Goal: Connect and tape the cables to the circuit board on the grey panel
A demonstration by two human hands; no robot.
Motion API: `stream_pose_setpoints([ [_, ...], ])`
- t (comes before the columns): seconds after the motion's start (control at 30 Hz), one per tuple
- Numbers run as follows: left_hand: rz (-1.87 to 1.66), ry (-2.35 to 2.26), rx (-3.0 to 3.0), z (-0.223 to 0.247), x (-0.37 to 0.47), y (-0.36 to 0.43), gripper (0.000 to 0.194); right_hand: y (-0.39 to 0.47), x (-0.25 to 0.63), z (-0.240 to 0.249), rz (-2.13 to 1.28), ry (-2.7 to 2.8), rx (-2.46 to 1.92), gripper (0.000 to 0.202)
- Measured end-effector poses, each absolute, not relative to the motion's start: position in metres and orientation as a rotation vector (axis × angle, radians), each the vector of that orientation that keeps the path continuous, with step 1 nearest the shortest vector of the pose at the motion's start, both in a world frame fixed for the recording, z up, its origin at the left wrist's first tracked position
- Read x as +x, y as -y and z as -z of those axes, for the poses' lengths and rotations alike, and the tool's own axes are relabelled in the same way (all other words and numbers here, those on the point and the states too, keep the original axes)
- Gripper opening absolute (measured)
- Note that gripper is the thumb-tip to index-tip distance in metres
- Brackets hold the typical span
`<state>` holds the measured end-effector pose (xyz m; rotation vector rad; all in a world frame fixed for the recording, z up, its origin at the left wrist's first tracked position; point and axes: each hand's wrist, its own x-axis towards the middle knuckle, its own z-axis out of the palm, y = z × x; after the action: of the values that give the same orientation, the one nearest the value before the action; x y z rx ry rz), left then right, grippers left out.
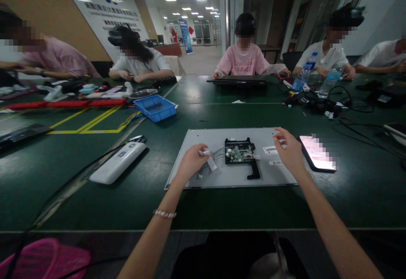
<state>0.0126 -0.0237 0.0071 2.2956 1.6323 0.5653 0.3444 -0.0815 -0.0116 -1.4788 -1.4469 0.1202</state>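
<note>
A flat grey panel (pixel 218 179), which looks like the back of a display, lies on the green table before me. On its middle sits a black plastic bracket (pixel 254 170) with a green circuit board (pixel 238 155) in it. Over the panel's left part, my left hand (pixel 192 159) is closed in a pinch around a small white strip (pixel 212 163), possibly tape or a cable label. Thin grey cables (pixel 218 152) run from there toward the board. My right hand (pixel 288 148) hovers by the panel's right edge, fingers apart and holding nothing, beside white labels (pixel 270 150).
A phone (pixel 318 154) lies right of the panel. To the left are a white power bank (pixel 119 162) with a black cable and a blue basket (pixel 155 108). Two water bottles (pixel 330 81) stand at the back right. Several people sit across the table.
</note>
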Motion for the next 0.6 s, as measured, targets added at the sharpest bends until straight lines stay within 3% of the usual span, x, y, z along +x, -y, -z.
stream_pose_setpoints([
  [0.1,-0.607,-1.785,2.553,-0.012,0.02,0.041,0.043,0.081,0.335,0.014,-0.156,1.556,-1.458,0.032],
  [0.27,-0.277,-1.733,2.775,-0.013,0.034,0.067,0.016,0.082,0.336,0.018,-0.151,1.684,-1.444,0.024],
  [0.6,-0.134,-1.754,2.734,-0.01,0.043,0.075,0.015,0.08,0.337,0.027,-0.326,1.859,-1.515,0.02],
])
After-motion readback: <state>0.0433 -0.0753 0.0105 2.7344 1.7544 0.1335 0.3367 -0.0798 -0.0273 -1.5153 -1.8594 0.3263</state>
